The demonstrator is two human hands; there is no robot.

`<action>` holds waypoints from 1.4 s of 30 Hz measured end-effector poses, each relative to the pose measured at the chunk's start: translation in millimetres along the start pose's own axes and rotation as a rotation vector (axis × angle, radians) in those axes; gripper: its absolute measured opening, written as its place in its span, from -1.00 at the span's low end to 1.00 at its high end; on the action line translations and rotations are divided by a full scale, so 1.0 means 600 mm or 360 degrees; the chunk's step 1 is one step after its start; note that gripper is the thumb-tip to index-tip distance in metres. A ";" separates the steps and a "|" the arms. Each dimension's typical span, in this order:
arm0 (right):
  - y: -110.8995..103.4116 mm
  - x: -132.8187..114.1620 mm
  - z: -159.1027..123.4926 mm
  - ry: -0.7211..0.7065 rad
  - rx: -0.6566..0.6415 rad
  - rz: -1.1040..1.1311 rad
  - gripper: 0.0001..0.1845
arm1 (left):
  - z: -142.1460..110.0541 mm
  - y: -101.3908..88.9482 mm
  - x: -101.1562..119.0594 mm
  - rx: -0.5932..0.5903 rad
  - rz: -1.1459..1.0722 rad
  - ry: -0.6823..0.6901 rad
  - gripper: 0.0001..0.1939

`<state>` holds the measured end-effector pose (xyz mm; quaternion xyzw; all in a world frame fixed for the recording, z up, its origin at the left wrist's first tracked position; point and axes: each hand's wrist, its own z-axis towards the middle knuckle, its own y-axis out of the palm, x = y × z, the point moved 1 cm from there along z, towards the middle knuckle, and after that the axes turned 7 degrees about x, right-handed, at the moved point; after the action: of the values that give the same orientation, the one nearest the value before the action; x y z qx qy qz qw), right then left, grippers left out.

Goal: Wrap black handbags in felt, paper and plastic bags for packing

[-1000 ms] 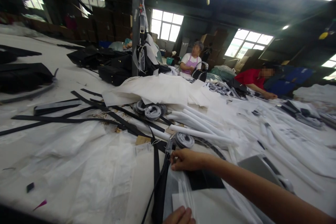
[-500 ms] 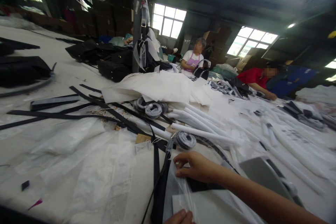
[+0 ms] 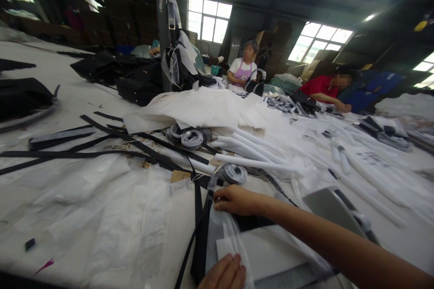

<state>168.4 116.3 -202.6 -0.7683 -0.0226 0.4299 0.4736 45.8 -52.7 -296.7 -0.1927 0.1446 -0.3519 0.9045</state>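
Observation:
A black bag lies at the bottom centre, with a grey inner face, clear plastic film and a white sheet over it. My right hand reaches in from the right. Its fingers are closed at the bag's upper corner, beside a plastic-wrapped strap; the fingertips are partly hidden. At the bottom edge, my left hand presses its fingers together on the film and the white sheet's left side. Its thumb is out of sight.
Coiled grey straps, white tubes and black strips lie beyond the bag. A stack of white sheets is behind them. Clear plastic bags spread left; a grey flat object sits right. Two co-workers are across the table.
My right hand has moved from the film to the bag's upper corner by the strap. My left hand has come further into view over the film. The whole view has shifted slightly.

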 end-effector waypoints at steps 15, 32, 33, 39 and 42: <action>0.051 -0.010 -0.175 -0.0258 0.0593 -0.0508 -0.48 | 0.015 -0.059 0.019 -0.0152 -0.0059 -0.0207 -0.66; 0.295 -0.083 -0.313 -0.0864 0.1552 -0.0800 -0.70 | 0.039 -0.091 0.003 -0.0607 -0.0329 -0.0199 -0.54; 0.296 -0.082 -0.305 -0.0851 0.1589 -0.0738 -0.72 | 0.039 -0.092 0.002 -0.0615 -0.0327 -0.0175 -0.54; 0.297 -0.085 -0.320 -0.0834 0.1642 -0.0524 -0.72 | 0.032 -0.092 0.002 -0.0636 -0.0250 -0.0118 -0.51; 0.299 -0.084 -0.352 -0.0908 0.1641 -0.0591 -0.70 | 0.030 -0.092 0.004 -0.0641 -0.0213 -0.0120 -0.48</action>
<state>213.8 -154.6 -266.1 -0.2786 -0.0710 0.4845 0.8262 22.7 -87.2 -256.2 -0.3918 0.1649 -0.3676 0.8272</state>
